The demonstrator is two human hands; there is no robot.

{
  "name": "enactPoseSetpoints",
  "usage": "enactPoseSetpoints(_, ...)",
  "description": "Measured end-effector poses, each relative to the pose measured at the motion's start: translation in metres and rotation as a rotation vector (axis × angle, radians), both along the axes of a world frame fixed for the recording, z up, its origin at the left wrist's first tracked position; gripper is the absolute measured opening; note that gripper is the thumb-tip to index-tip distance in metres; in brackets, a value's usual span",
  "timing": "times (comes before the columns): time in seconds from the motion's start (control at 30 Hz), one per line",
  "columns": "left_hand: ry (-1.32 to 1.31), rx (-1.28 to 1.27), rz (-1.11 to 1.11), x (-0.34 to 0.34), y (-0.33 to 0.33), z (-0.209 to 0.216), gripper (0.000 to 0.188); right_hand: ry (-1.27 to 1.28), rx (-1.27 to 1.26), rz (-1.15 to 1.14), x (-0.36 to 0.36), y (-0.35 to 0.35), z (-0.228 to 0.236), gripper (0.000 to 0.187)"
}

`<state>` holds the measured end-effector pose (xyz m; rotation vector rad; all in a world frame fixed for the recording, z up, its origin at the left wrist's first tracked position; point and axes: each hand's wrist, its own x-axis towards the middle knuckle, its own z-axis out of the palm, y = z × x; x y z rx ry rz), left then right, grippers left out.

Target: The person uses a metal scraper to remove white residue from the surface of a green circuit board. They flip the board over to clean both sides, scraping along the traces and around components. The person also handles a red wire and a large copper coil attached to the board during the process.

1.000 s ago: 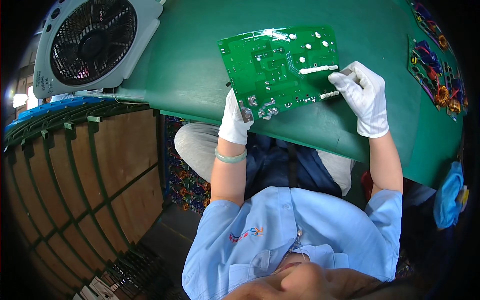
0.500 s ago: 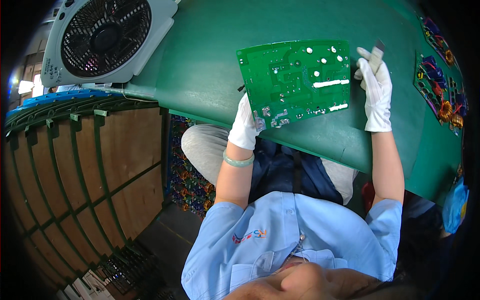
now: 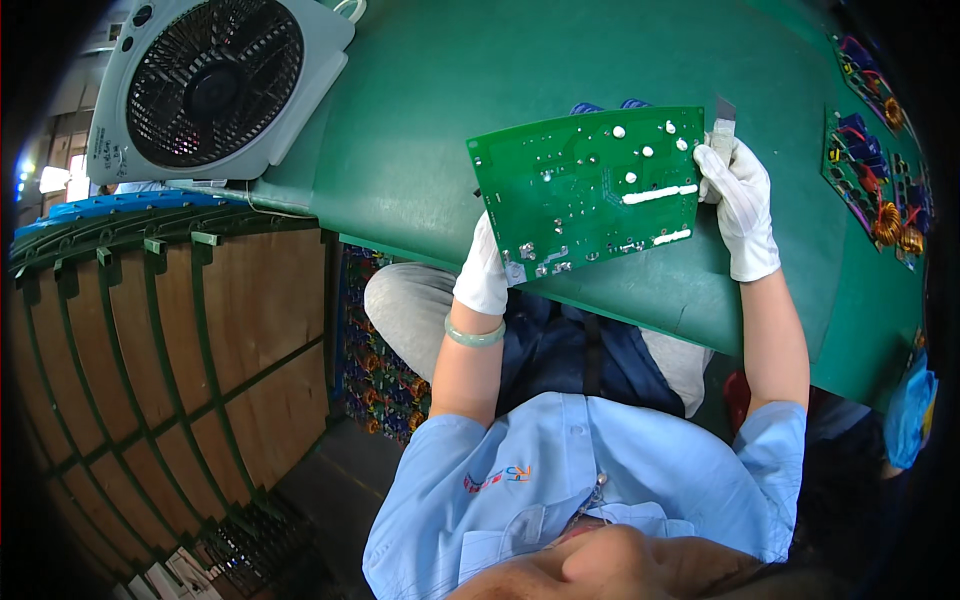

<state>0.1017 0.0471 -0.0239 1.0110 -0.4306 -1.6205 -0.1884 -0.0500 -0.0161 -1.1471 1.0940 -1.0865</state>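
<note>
A green circuit board (image 3: 590, 200) is held up above the table with its solder side facing me. White blobs and two white strips of paste show on its right half. My gloved left hand (image 3: 484, 268) is closed on the lower left corner, its fingers partly hidden behind the board. At the board's right edge is my gloved right hand (image 3: 740, 210), closed around a flat tool with a grey blade (image 3: 725, 110) and a pale, wrapped-looking handle. Its fingertips meet or nearly meet the edge. Blue rounded parts (image 3: 586, 108) peek out past the board's far edge.
The green tabletop (image 3: 440, 110) spreads under my hands. A grey box fan (image 3: 215, 90) stands at the far left. Several populated circuit boards (image 3: 860, 165) lie along the right side. Left of my legs is a rack with wooden panels (image 3: 255, 300), with more boards (image 3: 375, 350) beside it.
My right hand has come left and slightly down, from apart to the board's right edge, with the bladed tool. The board has shifted a little toward me, uncovering blue parts behind it.
</note>
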Motion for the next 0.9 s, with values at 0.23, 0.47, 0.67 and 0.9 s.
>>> enactPoseSetpoints(0.23,-0.017,-0.054,-0.001,0.01,0.008,-0.022,0.037,-0.132,0.033,0.059,-0.006,0.004,0.001,0.032)
enactPoseSetpoints(0.47,-0.017,-0.09,-0.002,0.014,0.006,-0.035,0.039,-0.141,0.049,0.077,-0.008,0.004,-0.001,0.034)
enactPoseSetpoints(0.67,0.003,-0.105,0.006,0.01,0.002,-0.033,0.04,-0.171,0.063,0.068,-0.005,0.005,0.003,0.031)
enactPoseSetpoints(0.9,0.025,-0.101,0.04,0.008,0.002,-0.027,0.041,-0.174,0.078,0.081,-0.003,0.007,0.011,0.031)
